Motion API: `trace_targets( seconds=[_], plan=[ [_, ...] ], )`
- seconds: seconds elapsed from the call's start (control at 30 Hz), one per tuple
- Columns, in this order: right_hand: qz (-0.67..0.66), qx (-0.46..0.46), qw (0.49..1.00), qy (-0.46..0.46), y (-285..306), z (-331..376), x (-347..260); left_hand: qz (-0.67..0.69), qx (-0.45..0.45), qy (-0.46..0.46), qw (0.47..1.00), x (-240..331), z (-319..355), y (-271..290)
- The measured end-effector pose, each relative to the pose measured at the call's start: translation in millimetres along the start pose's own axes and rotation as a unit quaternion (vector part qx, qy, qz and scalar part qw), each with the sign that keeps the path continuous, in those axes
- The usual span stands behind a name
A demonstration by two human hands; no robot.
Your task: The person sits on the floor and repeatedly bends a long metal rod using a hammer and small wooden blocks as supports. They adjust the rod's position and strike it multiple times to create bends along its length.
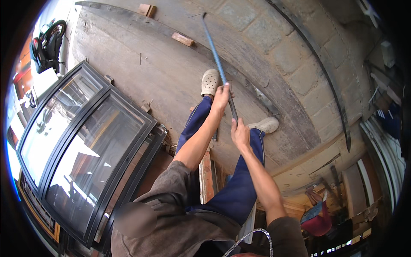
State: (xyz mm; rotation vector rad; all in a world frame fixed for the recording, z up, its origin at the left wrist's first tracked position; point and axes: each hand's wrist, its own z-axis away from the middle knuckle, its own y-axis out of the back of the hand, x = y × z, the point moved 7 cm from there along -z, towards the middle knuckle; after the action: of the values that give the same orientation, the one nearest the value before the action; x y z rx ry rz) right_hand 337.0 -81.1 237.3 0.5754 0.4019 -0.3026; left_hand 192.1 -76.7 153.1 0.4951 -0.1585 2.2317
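I hold a long thin rod (212, 48) in both hands, and it slants away from me over the boards. Its far stretch is blue with a small bent tip, and the part near my hands is dark. My left hand (221, 98) is closed round the rod at the end of the blue stretch, just beside my left clog (210, 81). Closer to my body, my right hand (240, 134) grips its dark near end, left of my right clog (266, 125). Beneath the rod runs a long wooden board (248, 81) with a worn dark edge.
Black-framed glass panels (98, 150) lean at the left. Wood blocks (183, 39) lie on the far boards. A motorbike (48, 47) stands at far left. Along the stone paving (282, 55) lies a dark curved strip (319, 53). Another person (317, 220) is at lower right.
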Motion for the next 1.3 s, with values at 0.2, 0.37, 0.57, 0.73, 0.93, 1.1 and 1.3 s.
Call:
trace_targets(
  seconds=[0.2, 0.37, 0.57, 0.73, 0.93, 1.1, 1.3],
  plan=[
    [0.054, 0.065, 0.995, -0.048, 31.4, 75.9, -83.1, 0.087, -0.049, 0.076, 0.992, 6.0, 47.2, 3.3],
    [0.096, 0.023, 0.992, -0.081, 55.7, 177.2, -106.0, 0.132, -0.089, 0.144, 0.977, -30.7, 155.2, 15.3],
    [0.106, 0.001, 0.982, -0.155, 98.2, 274.5, -165.1, 0.168, -0.138, 0.255, 0.942, -9.1, 271.2, 31.9],
    [0.041, -0.001, 0.989, -0.142, 99.6, 290.2, -189.8, 0.200, -0.132, 0.247, 0.939, 12.6, 290.1, 54.0],
    [-0.019, -0.020, 0.973, -0.228, 101.3, 264.6, -200.7, 0.121, -0.227, 0.201, 0.945, 55.6, 261.8, 71.9],
    [0.052, 0.061, 0.995, -0.057, 83.4, 227.7, -184.0, 0.036, -0.150, 0.143, 0.978, 30.7, 248.7, 51.7],
    [0.058, -0.032, 0.993, -0.101, 77.8, 232.5, -163.9, 0.046, -0.125, 0.137, 0.982, -4.5, 263.6, 58.7]
  ],
)
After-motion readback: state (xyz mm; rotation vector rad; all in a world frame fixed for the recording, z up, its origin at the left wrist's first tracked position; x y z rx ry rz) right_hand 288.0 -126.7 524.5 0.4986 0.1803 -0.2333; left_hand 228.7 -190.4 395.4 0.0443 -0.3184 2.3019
